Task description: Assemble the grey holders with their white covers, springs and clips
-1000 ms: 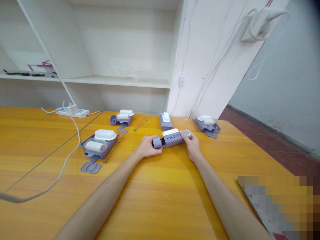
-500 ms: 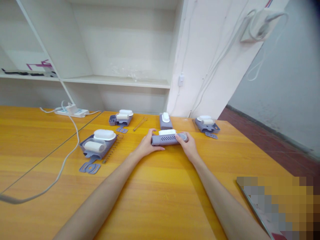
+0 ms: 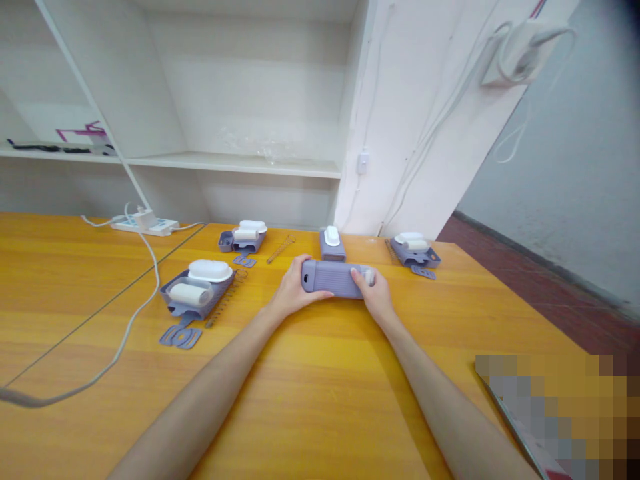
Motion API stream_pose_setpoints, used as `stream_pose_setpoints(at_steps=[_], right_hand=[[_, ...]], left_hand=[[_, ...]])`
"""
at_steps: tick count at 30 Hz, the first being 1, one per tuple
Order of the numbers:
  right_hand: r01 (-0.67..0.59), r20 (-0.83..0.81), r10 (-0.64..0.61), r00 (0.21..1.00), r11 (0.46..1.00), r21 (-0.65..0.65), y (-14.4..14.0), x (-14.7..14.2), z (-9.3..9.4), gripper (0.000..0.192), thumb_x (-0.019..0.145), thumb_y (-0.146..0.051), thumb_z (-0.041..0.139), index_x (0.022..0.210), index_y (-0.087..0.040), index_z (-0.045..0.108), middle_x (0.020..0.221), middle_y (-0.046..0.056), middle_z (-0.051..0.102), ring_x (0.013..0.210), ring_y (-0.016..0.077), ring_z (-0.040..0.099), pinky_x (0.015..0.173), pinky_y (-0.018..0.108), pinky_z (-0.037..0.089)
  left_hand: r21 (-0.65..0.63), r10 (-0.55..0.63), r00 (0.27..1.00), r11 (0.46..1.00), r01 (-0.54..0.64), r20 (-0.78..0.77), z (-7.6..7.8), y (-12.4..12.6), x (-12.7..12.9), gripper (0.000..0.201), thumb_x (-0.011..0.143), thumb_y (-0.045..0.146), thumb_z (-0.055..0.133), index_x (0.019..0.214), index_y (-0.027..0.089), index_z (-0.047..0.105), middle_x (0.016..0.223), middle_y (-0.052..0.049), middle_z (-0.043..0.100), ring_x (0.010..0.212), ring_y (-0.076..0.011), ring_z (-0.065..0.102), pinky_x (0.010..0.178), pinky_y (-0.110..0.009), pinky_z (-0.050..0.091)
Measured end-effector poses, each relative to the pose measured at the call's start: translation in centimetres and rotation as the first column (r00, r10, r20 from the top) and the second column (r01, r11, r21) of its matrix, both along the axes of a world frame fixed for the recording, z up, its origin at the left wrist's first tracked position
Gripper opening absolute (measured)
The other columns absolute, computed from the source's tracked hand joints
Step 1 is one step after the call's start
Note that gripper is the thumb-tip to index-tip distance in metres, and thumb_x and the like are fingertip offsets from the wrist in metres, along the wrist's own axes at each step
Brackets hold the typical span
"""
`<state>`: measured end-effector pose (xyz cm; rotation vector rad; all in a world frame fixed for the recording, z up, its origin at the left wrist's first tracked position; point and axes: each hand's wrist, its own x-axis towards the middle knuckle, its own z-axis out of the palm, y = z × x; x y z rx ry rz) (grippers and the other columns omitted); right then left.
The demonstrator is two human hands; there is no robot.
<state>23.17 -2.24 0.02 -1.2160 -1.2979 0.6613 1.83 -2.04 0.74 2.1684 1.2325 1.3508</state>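
A grey-purple plastic brush case is held level between both hands, its ribbed face turned toward me. My left hand grips the left end, near a small dark oval hole, with the thumb along the lower edge. On the right end, my right hand presses a thumb to the ribbed face, beside a pale white part. The white bristles are hidden behind the case. Just beyond it stands another grey-purple case with a white oval piece on top.
Left are an opened case set, flat purple pieces and a coiled spring. Similar sets lie farther back. A white cable crosses the table from a power strip. A pixelated object lies lower right.
The held case has been rolled: its perforated side and white bristles showed before, and now the ribbed face does. Both hands keep their hold in nearly the same place.
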Motion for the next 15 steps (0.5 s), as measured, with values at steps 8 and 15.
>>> stream_pose_setpoints(at_steps=[8, 15], right_hand=[[0.044, -0.033, -0.044, 0.998, 0.999, -0.016, 0.09, 0.51, 0.03, 0.044, 0.07, -0.06, 0.06, 0.075, -0.016, 0.059, 0.071, 0.001, 0.059, 0.067, 0.0156, 0.05, 0.061, 0.026, 0.04], [0.009, -0.018, -0.009, 1.0, 1.0, 0.0, 0.06, 0.58, 0.03, 0.041, 0.074, -0.058, 0.058, 0.076, -0.017, 0.058, 0.072, 0.0, 0.058, 0.068, 0.0156, 0.05, 0.064, 0.026, 0.04]], left_hand=[[0.064, -0.071, 0.993, 0.995, 0.078, -0.097, -0.4, 0.01, 0.32, 0.093, 0.057, 0.043, 0.079, 0.131, 0.023, 0.026, 0.124, -0.01, 0.043, 0.116, -0.0273, 0.046, 0.1, -0.043, 0.039], [0.082, -0.079, 0.987, 0.992, 0.091, -0.142, -0.21, -0.46, 0.22, 0.085, 0.065, 0.043, 0.073, 0.132, 0.02, 0.026, 0.123, -0.011, 0.044, 0.112, -0.0258, 0.049, 0.096, -0.04, 0.042]])
